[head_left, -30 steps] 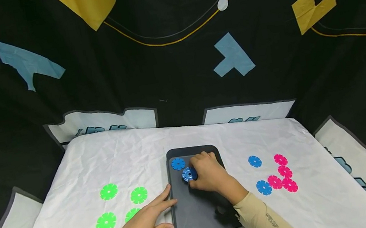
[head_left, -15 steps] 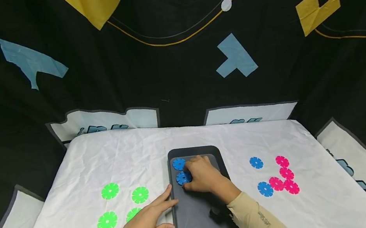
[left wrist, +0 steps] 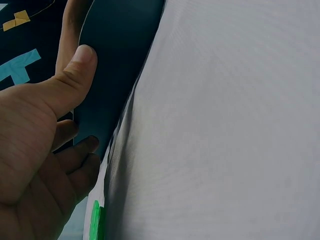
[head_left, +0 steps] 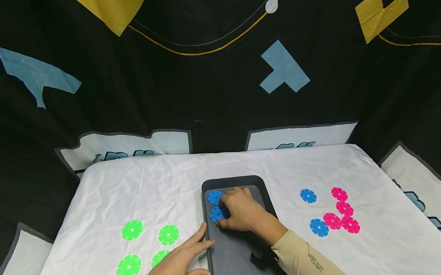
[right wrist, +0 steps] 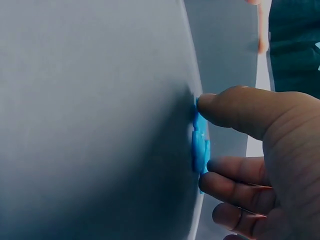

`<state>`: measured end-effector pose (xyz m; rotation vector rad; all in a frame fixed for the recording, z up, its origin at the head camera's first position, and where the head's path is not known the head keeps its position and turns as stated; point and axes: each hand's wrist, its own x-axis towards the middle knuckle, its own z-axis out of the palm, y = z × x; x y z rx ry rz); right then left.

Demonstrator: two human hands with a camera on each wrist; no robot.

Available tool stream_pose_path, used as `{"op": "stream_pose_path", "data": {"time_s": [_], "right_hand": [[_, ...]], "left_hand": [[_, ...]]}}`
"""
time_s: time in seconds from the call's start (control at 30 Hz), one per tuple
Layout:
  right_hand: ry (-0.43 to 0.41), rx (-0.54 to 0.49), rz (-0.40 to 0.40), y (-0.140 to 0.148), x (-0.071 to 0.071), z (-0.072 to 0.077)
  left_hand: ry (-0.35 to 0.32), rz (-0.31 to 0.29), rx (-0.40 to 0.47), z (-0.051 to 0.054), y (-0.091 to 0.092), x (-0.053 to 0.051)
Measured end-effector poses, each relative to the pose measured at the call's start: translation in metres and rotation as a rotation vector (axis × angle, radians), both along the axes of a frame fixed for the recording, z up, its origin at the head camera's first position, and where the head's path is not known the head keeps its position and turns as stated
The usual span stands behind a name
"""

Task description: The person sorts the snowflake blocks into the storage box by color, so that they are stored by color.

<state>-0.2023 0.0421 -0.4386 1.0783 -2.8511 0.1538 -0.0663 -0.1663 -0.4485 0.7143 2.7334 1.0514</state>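
A dark grey tray (head_left: pixel 243 257) sits on the white cloth, with two blue notched discs in its far left corner. My right hand (head_left: pixel 241 209) reaches into it and pinches the nearer blue disc (head_left: pixel 217 214) between thumb and fingers, low against the tray floor. The other blue disc (head_left: pixel 214 198) lies just beyond, partly covered by the fingers. In the right wrist view the thumb and fingertips touch the blue discs (right wrist: pixel 200 150) at their edges. My left hand (head_left: pixel 176 267) is spread, its fingers and thumb touching the tray's left side; the left wrist view shows the tray's outer wall (left wrist: pixel 117 60).
Several green notched discs (head_left: pixel 132 230) lie left of the tray, one partly behind the left hand. To the right are two loose blue discs (head_left: pixel 308 195) and a cluster of pink discs (head_left: pixel 344 208). A black curtain (head_left: pixel 206 97) hangs behind the table.
My right hand has moved left and set the tilted blue disc down flat, below the one in the corner. It shifts slightly left in the last half second. The left hand stays put.
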Motion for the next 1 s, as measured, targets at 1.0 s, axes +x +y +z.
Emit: {"op": "stream_pose_path", "data": {"time_s": [1.0], "right_hand": [[0.058,-0.175,-0.085,0.078,0.026,0.036]], "left_hand": [[-0.029,0.02,-0.029,0.0,0.001,-0.001]]}}
